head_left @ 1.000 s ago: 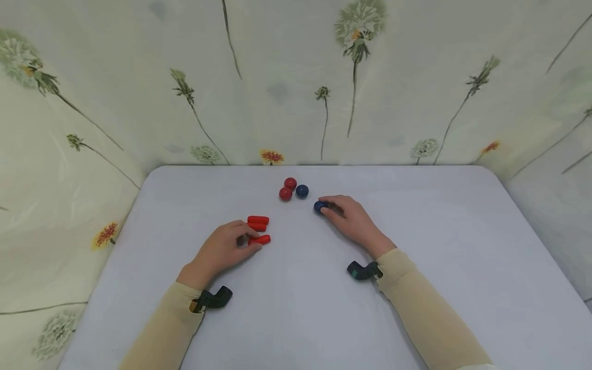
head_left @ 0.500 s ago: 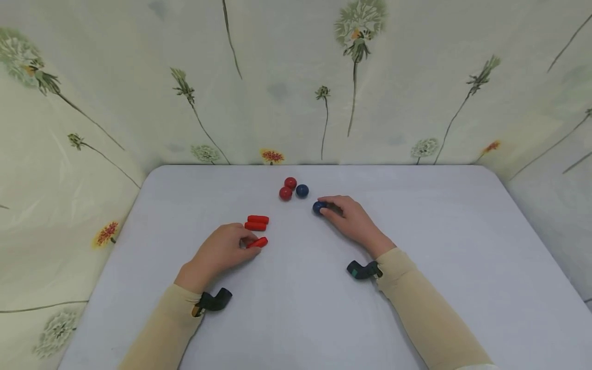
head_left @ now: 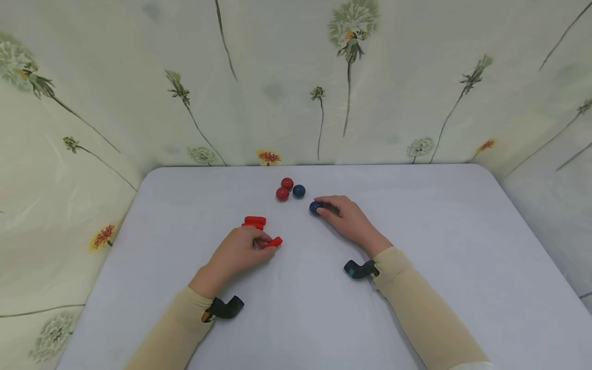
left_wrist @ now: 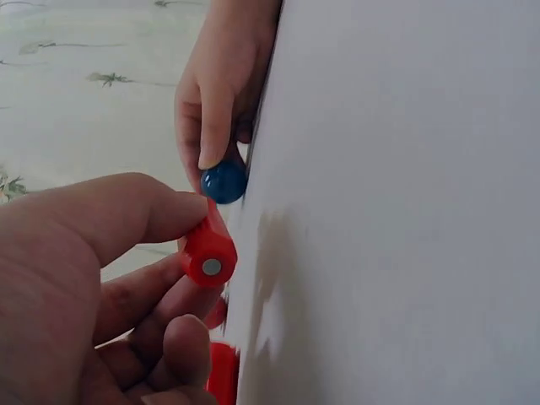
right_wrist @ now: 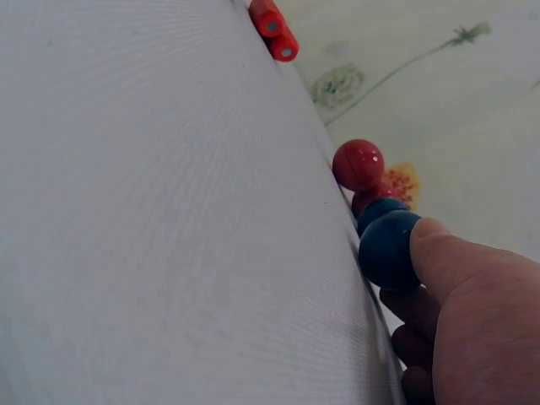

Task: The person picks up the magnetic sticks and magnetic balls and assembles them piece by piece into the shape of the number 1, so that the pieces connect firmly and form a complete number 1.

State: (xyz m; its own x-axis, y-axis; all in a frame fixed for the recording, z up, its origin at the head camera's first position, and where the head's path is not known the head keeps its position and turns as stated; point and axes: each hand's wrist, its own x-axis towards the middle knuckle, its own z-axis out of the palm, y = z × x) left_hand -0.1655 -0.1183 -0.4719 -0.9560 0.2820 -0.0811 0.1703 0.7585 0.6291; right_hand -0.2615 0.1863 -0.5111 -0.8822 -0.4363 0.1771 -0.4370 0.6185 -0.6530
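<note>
- Shifted rightward from half a second earlier: left hand (head_left: 239, 251), fingers pinching a red stick (head_left: 276, 242) near two other red sticks (head_left: 255, 220).
- Right hand (head_left: 346, 218), fingers pinching a blue ball (head_left: 314, 207) near three other balls (head_left: 282, 194) on the table (head_left: 314, 313).

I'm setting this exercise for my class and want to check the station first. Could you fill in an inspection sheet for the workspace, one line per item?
Surface: white tabletop with rounded far corners.
Job's things: a held red rod, two loose red rods lying side by side, a held blue ball, a second blue ball and two red balls grouped farther back.
Clutter: nothing seen.
Hands: left hand pinches the held red rod; right hand grips the held blue ball. A dark device sits at each wrist.
Cables: nothing seen.
Surroundings: pale backdrop printed with dandelions and orange-yellow flowers.
</note>
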